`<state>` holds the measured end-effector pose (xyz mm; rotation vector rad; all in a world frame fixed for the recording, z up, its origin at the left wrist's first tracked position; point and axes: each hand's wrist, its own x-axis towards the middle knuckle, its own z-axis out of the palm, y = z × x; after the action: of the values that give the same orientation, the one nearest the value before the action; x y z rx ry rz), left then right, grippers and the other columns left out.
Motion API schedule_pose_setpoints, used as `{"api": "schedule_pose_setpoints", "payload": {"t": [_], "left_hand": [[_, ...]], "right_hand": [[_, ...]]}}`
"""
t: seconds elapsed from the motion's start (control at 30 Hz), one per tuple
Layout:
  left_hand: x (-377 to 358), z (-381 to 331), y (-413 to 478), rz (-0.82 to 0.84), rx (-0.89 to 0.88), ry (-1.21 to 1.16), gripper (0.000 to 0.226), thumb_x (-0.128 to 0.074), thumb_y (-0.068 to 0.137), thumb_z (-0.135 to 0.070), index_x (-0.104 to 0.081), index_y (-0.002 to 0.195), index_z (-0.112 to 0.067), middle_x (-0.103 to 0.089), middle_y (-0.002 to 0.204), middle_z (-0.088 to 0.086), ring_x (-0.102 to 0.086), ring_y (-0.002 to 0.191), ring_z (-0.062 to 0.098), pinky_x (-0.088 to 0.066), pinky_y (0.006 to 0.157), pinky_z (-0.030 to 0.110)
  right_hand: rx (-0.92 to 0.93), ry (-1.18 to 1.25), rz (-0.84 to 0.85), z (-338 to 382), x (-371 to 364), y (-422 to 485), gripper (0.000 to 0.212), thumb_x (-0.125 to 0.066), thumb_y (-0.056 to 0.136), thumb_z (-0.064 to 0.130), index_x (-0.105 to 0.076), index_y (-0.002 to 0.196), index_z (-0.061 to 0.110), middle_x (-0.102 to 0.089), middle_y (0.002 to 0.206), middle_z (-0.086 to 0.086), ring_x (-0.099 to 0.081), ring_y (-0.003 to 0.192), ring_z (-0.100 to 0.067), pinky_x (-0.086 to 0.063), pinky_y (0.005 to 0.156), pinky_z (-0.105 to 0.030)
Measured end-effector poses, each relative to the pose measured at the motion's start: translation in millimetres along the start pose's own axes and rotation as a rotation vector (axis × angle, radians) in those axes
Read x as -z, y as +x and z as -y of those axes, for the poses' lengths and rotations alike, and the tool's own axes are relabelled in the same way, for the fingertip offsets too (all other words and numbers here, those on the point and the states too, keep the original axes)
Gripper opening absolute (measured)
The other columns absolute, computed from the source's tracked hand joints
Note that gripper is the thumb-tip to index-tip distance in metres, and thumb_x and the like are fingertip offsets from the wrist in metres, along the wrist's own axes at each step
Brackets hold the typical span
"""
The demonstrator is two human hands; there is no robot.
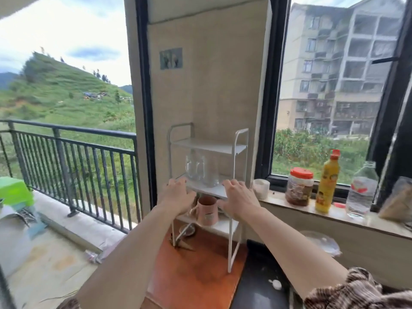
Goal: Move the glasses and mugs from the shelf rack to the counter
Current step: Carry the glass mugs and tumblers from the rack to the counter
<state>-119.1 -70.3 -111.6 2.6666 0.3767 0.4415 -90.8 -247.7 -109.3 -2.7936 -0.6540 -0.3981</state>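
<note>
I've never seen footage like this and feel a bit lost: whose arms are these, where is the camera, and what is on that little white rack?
There is no machine here. A person wears a wide-angle camera on the head, so you look forward and down along their own bare arms. That is why the edges of the picture look bent.

Both hands reach to a white shelf rack standing on a counter. The left hand and right hand are open, fingers spread near the front edge of the middle shelf. Neither holds anything yet.

On the middle shelf stand clear glass mugs; they blur together, so I cannot count them surely. On the shelf below stands a pink mug. The top shelf looks bare.

To the right, on the window ledge, stand a red-lidded jar, a yellow bottle and a clear bottle.
</note>
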Motion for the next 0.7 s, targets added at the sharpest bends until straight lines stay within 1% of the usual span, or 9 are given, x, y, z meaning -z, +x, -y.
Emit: {"api": "schedule_pose_setpoints", "payload": {"t": [0.2, 0.27, 0.33, 0.4, 0.47, 0.5, 0.57, 0.63, 0.7], "left_hand": [[-18.1, 48.9, 101.4, 0.069, -0.056, -0.116, 0.054, -0.045, 0.089, -0.036, -0.040, 0.139, -0.017, -0.043, 0.140, 0.014, -0.046, 0.122, 0.031, -0.040, 0.098, 0.039], [-23.5, 65.0, 138.0, 0.096, -0.070, -0.169, 0.050, -0.044, 0.091, -0.035, -0.045, 0.136, -0.014, -0.049, 0.137, 0.013, -0.051, 0.119, 0.030, -0.040, 0.091, 0.034], [-29.9, 76.1, 171.7, 0.139, -0.061, -0.303, 0.041, -0.044, 0.092, -0.033, -0.058, 0.122, -0.009, -0.062, 0.119, 0.013, -0.058, 0.104, 0.027, -0.041, 0.076, 0.031], [-36.7, 81.2, 198.5, 0.197, -0.023, -0.471, 0.032, -0.044, 0.092, -0.033, -0.066, 0.095, -0.010, -0.065, 0.091, 0.013, -0.059, 0.079, 0.024, -0.040, 0.065, 0.031], [-44.3, 83.3, 219.2, 0.242, 0.023, -0.610, 0.029, -0.045, 0.092, -0.034, -0.062, 0.085, -0.012, -0.059, 0.080, 0.008, -0.054, 0.074, 0.024, -0.042, 0.068, 0.032], [-49.2, 83.7, 227.6, 0.267, 0.038, -0.672, 0.028, -0.045, 0.092, -0.035, -0.061, 0.087, -0.012, -0.058, 0.082, 0.007, -0.054, 0.079, 0.024, -0.044, 0.073, 0.033], [-58.1, 82.1, 239.0, 0.340, 0.060, -0.784, 0.027, -0.044, 0.094, -0.034, -0.062, 0.101, -0.015, -0.059, 0.095, 0.006, -0.057, 0.093, 0.025, -0.048, 0.083, 0.036], [-62.5, 78.6, 243.8, 0.433, 0.089, -0.870, 0.032, -0.043, 0.095, -0.033, -0.059, 0.118, -0.017, -0.057, 0.113, 0.006, -0.055, 0.106, 0.026, -0.051, 0.078, 0.037], [-65.5, 76.1, 247.6, 0.495, 0.099, -0.909, 0.034, -0.043, 0.095, -0.038, -0.060, 0.118, -0.019, -0.054, 0.120, 0.005, -0.056, 0.105, 0.025, -0.052, 0.075, 0.038]], "right_hand": [[-0.066, 0.105, 0.026, 25.8, -45.4, 90.2, 0.052, -0.054, 0.088, 0.027, -0.042, 0.136, 0.013, -0.049, 0.137, -0.008, -0.043, 0.124, -0.028, -0.040, 0.101, -0.040], [-0.140, 0.163, 0.062, 35.3, -58.7, 119.4, 0.051, -0.053, 0.089, 0.027, -0.042, 0.137, 0.013, -0.049, 0.137, -0.009, -0.044, 0.123, -0.028, -0.041, 0.101, -0.041], [-0.226, 0.264, 0.073, 43.0, -72.2, 146.7, 0.055, -0.054, 0.089, 0.024, -0.039, 0.141, 0.014, -0.048, 0.140, -0.010, -0.044, 0.126, -0.029, -0.040, 0.102, -0.041], [-0.302, 0.373, 0.066, 48.2, -84.3, 171.5, 0.060, -0.054, 0.089, 0.022, -0.034, 0.145, 0.014, -0.044, 0.145, -0.009, -0.041, 0.132, -0.029, -0.036, 0.106, -0.039], [-0.366, 0.451, 0.044, 50.7, -95.1, 191.4, 0.059, -0.055, 0.089, 0.020, -0.035, 0.145, 0.012, -0.044, 0.147, -0.008, -0.042, 0.133, -0.028, -0.033, 0.107, -0.035], [-0.398, 0.492, 0.034, 51.9, -100.0, 199.1, 0.058, -0.055, 0.089, 0.020, -0.036, 0.144, 0.013, -0.045, 0.146, -0.007, -0.043, 0.132, -0.027, -0.033, 0.106, -0.033], [-0.460, 0.588, 0.015, 54.6, -108.7, 210.4, 0.050, -0.055, 0.089, 0.017, -0.043, 0.138, 0.015, -0.052, 0.138, -0.006, -0.049, 0.124, -0.025, -0.036, 0.099, -0.029], [-0.509, 0.697, -0.028, 56.8, -115.5, 216.7, 0.035, -0.057, 0.087, 0.013, -0.051, 0.121, 0.018, -0.057, 0.118, -0.003, -0.052, 0.105, -0.017, -0.037, 0.085, -0.022], [-0.542, 0.786, -0.076, 58.1, -118.5, 220.7, 0.028, -0.059, 0.086, 0.010, -0.055, 0.113, 0.017, -0.059, 0.106, 0.001, -0.052, 0.087, -0.009, -0.037, 0.069, -0.016]]}}
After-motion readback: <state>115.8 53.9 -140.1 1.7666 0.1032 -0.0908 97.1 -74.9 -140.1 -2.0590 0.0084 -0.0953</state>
